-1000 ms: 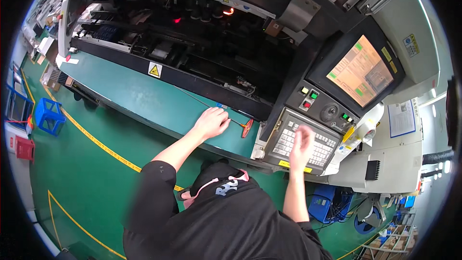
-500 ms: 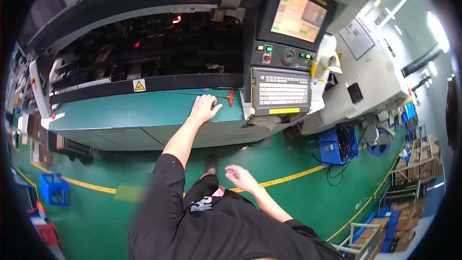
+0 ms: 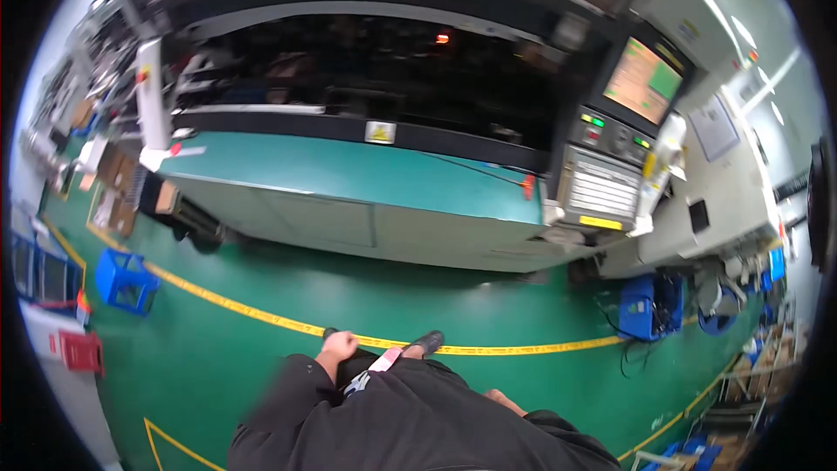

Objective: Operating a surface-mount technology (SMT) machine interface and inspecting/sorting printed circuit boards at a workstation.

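My left hand (image 3: pixel 336 349) hangs by my hip above the green floor, fingers curled in, with nothing visible in it. Only a small part of my right hand (image 3: pixel 503 399) shows past my dark sleeve, and its fingers are hidden. Both hands are well back from the large machine, whose teal ledge (image 3: pixel 349 176) runs across the middle of the view. A small red-handled tool (image 3: pixel 527 187) lies at the ledge's right end. Beside it are a grey keyboard panel (image 3: pixel 602 188) and a lit screen (image 3: pixel 643 80). My shoe (image 3: pixel 427 343) rests on the yellow floor line (image 3: pixel 261 317).
Blue crates (image 3: pixel 126 281) and a red crate (image 3: pixel 80 352) stand on the floor at the left. A blue box with cables (image 3: pixel 649 305) sits by the machine's right base. A grey cabinet (image 3: pixel 715 209) and cluttered shelves fill the right side.
My left hand has left the teal ledge and dropped to my side. My right hand has come down from the keyboard. The machine now sits farther away.
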